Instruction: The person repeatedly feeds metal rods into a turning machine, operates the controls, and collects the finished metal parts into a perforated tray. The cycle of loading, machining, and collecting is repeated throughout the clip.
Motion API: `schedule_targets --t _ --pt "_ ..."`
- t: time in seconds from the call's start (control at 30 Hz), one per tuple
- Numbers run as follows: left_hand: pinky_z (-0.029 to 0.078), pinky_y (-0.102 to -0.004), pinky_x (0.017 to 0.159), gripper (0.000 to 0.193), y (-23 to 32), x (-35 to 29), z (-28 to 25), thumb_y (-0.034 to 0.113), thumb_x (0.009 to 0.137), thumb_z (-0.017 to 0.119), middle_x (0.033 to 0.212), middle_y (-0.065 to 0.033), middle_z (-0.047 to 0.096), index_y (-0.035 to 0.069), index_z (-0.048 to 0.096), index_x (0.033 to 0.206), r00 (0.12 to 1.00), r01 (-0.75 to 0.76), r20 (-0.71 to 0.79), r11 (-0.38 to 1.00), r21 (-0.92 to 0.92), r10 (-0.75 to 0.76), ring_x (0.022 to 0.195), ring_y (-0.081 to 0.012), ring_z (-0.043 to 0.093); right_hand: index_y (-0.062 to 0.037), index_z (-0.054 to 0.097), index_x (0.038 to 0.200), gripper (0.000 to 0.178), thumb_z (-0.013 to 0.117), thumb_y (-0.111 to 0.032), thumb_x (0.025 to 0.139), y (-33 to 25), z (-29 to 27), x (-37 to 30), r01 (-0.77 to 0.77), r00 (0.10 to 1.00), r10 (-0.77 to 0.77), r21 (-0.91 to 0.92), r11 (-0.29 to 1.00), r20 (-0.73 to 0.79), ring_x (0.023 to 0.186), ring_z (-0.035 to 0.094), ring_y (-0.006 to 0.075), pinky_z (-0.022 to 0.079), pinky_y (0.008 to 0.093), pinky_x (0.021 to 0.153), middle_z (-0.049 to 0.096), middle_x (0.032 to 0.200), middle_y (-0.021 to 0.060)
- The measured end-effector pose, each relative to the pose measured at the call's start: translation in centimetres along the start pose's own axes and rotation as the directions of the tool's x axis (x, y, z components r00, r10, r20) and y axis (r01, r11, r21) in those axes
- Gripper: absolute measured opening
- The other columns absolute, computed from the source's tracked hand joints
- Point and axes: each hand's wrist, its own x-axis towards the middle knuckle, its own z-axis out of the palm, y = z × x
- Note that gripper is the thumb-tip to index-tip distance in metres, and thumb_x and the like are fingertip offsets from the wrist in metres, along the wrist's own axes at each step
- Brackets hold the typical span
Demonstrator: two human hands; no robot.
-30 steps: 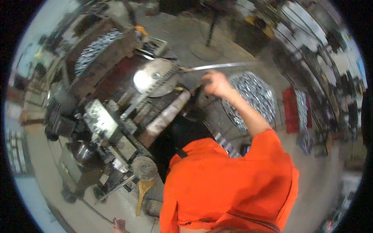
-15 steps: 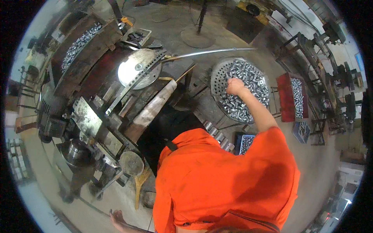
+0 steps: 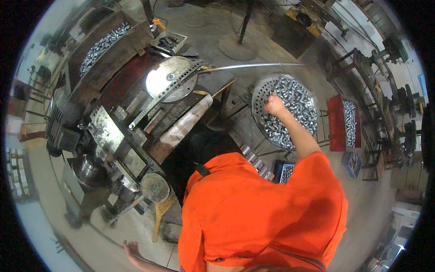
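My right hand [image 3: 273, 106] is over a round perforated metal tray [image 3: 260, 96] heaped with short silvery metal pieces [image 3: 297, 109]. Its fingers are closed together near the tray's bare left part, and whatever they hold is too small to make out. At the lower left, my left hand [image 3: 131, 248] is held out low with its fingers loosely bent and apart. A thin dark rod or line runs up to it; I cannot tell whether they touch. Nearest to that hand are a straw brush [image 3: 161, 213] and a round disc-topped stool [image 3: 155, 187].
A machine with a large shiny disc [image 3: 165, 81] and a perforated bar stands left of the tray. A wooden trough [image 3: 106, 59] of metal pieces is at the far left. To the right sits a red bin [image 3: 335, 122]. Several metal cylinders [image 3: 256, 162] lie by my waist.
The whole view has shifted slightly, moving the scene right and down. Against the tray, my right hand has moved a little left toward its bare holes. My left hand stays low at the left.
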Motion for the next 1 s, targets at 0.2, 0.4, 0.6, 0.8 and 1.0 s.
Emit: schedule_targets --t 0.2,0.4,0.6,0.8,1.0 --pt "0.048 -0.0372 0.065 0.051 -2.4 0.6 -0.8 0.044 0.084 0.057 0.077 -0.0076 0.059 0.005 0.051 0.115 0.98 0.045 -0.181 0.982 -0.185 -0.079 0.067 -0.024 0.057 0.0002 0.063 0.075 0.03 0.063 -0.025 0.059 -2.1 -2.9 -0.8 0.143 0.984 -0.134 -0.073 0.987 0.115 0.086 0.06 0.035 0.049 0.0414 0.076 0.062 0.086 0.0211" --pt "0.051 -0.0357 0.065 0.044 -0.4 -1.1 0.9 0.03 0.078 0.067 0.076 -0.0088 0.058 0.0 0.055 0.108 0.992 -0.085 -0.103 0.994 -0.076 0.077 0.066 -0.0218 0.059 0.0018 0.059 0.062 0.028 0.065 -0.025 0.059 4.5 3.5 2.4 0.249 0.968 -0.25 -0.134 0.959 0.01 0.077 0.06 0.038 0.048 0.0446 0.069 0.061 0.079 0.0227" --pt "0.051 -0.0335 0.065 0.042 0.4 -1.6 2.4 0.03 0.079 0.065 0.078 -0.0124 0.06 -0.002 0.053 0.104 0.996 -0.071 -0.057 0.987 -0.144 0.064 0.066 -0.0218 0.061 -0.0017 0.063 0.064 0.02 0.062 -0.021 0.058 6.1 1.9 4.3 0.468 0.878 -0.474 -0.328 0.821 0.067 0.072 0.062 0.0351 0.05 0.0381 0.068 0.063 0.072 0.0192" --pt "0.05 -0.031 0.062 0.037 0.5 -2.5 2.0 0.027 0.08 0.064 0.077 -0.0122 0.061 -0.002 0.054 0.102 0.99 -0.109 -0.102 0.991 -0.071 0.101 0.064 -0.0205 0.061 -0.0022 0.069 0.076 0.02 0.061 -0.013 0.061 -11.8 -10.0 0.2 0.528 0.836 -0.457 0.218 0.821 -0.304 0.082 0.06 0.0325 0.048 0.0362 0.073 0.06 0.093 0.0203" --pt "0.049 -0.0389 0.061 0.041 0.3 -3.1 2.5 0.024 0.076 0.065 0.076 -0.0188 0.061 -0.005 0.055 0.102 0.872 -0.152 -0.303 0.801 0.579 0.385 0.066 -0.0302 0.062 -0.0054 0.068 0.087 0.033 0.062 -0.006 0.055 -35.9 -15.5 -5.0 0.887 0.412 -0.869 0.339 0.313 -0.274 0.096 0.057 0.0281 0.046 0.0326 0.081 0.058 0.102 0.0142"
